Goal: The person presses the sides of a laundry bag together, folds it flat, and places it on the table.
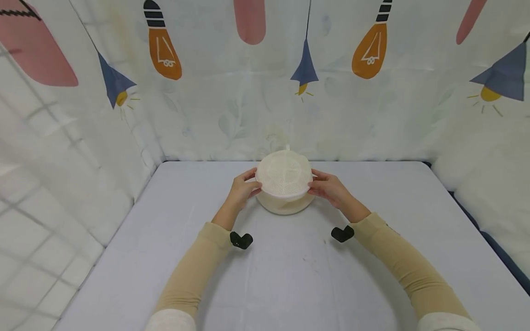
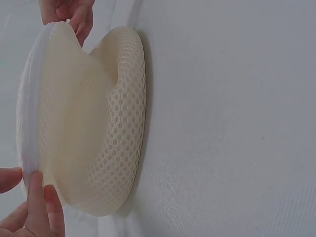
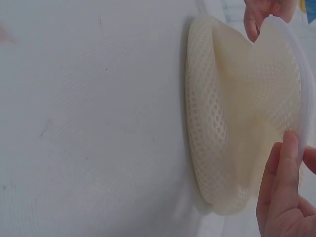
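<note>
A round cream mesh laundry bag point(image 1: 285, 171) with white trim is near the far edge of the table, its sides partly slumped. Its round end is raised and tilted, while the lower part point(image 2: 118, 143) rests on the table. At the left, my left hand point(image 1: 246, 186) pinches the trimmed rim between thumb and fingers. My right hand point(image 1: 329, 187) pinches the same rim on the opposite side. In the right wrist view, the mesh wall point(image 3: 212, 113) sags and folds between the rim and the table. The bag's inside is hidden.
The bag stands on a white-covered table point(image 1: 285, 276). Behind it hangs a white curtain point(image 1: 256, 101) printed with lamps and bulbs, and more white fabric point(image 1: 41, 184) closes off the left side. Small black devices point(image 1: 241, 240) sit at both wrists.
</note>
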Demonstrator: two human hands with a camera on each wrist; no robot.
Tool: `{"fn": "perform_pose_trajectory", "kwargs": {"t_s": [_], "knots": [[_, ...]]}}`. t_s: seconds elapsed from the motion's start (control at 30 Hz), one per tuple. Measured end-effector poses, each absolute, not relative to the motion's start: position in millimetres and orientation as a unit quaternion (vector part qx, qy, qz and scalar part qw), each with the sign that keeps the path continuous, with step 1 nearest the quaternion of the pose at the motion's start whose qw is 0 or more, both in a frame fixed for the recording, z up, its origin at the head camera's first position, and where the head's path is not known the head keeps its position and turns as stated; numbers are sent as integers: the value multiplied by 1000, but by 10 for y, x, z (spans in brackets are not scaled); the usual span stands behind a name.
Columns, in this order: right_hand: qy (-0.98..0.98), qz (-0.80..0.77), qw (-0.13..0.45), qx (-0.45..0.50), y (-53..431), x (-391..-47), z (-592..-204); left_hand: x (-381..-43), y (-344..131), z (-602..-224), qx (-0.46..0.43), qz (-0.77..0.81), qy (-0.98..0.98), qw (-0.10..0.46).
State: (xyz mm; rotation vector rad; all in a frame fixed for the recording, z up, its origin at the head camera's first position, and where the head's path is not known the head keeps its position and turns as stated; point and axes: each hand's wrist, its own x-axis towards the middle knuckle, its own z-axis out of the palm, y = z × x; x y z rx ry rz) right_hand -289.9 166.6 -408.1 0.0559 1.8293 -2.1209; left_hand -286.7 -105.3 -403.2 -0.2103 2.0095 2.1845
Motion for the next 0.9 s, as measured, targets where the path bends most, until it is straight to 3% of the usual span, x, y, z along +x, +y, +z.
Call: {"fn": "perform_pose_trajectory", "kwargs": {"t_s": [0.9], "knots": [[642, -747, 171, 19, 1651, -2930, -4167, -2894, -1057, -4103, -73, 729, 676, 83]]}}
